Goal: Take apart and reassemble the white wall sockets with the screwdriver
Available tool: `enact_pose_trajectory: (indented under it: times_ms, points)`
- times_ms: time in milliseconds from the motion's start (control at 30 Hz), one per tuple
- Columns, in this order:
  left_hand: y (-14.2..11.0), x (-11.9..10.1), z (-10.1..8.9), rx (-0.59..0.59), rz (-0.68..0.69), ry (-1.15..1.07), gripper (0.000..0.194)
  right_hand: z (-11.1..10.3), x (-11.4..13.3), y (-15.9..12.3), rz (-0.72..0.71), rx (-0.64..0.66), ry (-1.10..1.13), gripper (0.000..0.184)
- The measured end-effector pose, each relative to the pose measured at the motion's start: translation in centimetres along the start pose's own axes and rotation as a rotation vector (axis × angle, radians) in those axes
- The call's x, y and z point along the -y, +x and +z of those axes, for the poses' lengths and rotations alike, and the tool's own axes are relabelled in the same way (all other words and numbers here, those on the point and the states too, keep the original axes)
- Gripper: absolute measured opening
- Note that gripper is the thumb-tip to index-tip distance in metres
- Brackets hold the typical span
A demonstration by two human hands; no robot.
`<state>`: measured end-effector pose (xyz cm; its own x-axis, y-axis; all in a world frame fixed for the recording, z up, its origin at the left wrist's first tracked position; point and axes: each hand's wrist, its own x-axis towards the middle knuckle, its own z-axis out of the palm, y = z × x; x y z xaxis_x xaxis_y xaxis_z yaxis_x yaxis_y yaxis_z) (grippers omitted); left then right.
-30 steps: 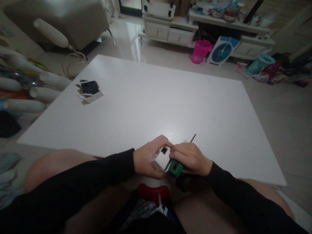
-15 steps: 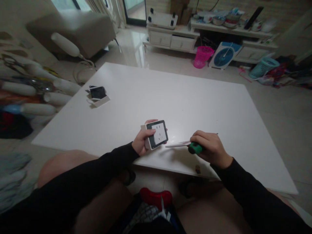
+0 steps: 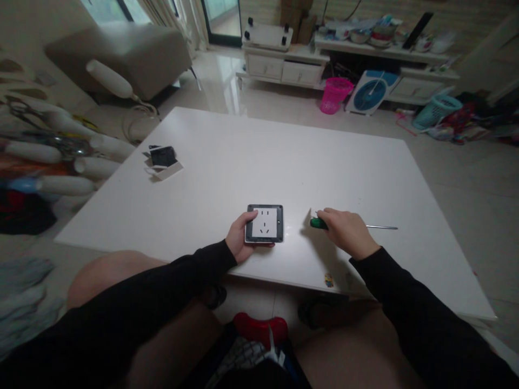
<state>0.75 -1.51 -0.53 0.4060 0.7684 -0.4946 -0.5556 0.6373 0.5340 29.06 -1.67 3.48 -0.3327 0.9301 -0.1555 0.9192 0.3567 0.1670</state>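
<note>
My left hand [image 3: 238, 236] is closed around a wall socket [image 3: 265, 227] with a white face and a dark surround, the thumb resting on its upper left. The socket's face is turned up toward me. To the right, my right hand [image 3: 347, 232] grips a screwdriver [image 3: 318, 223] by its green handle; the metal shaft sticks out beyond the hand to the right. A thin white piece [image 3: 313, 213] shows at the fingertips of this hand, mostly hidden, so its full shape cannot be made out. Both hands are over the white table [image 3: 227, 156].
On the table's left part lies an opened white box [image 3: 169, 171] with a black part [image 3: 162, 156] in it. A small sticker [image 3: 328, 280] is at the near edge. Beyond stand a pink basket [image 3: 334, 96], a blue fan [image 3: 371, 93] and a low cabinet [image 3: 265, 66].
My left hand has turned the socket to face up squarely, a bit to the right. My right hand has tilted and risen slightly; the screwdriver shaft now shows, and the white piece shows less.
</note>
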Motion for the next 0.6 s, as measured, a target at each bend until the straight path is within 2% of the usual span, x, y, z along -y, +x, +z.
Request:
enact_pose_trajectory:
  times_ms: [267, 433, 533, 600]
  points:
    - [-0.5, 0.3, 0.7, -0.032, 0.02, 0.092, 0.04, 1.5, 0.1, 0.4, -0.017, 0.139, 0.038, 0.014]
    - [-0.2, 0.7, 0.8, -0.13, 0.125, 0.33, 0.04, 1.6, -0.5, 0.1, 0.02, 0.174, 0.073, 0.009]
    - [-0.1, 0.7, 0.6, -0.149, 0.122, 0.444, 0.05, 0.7, -0.8, 0.0, 0.075, 0.093, 0.242, 0.014]
    - [-0.2, 0.7, 0.5, -0.145, 0.092, 0.481, 0.066, -0.2, -0.9, 0.0, 0.115, -0.058, 0.428, 0.016]
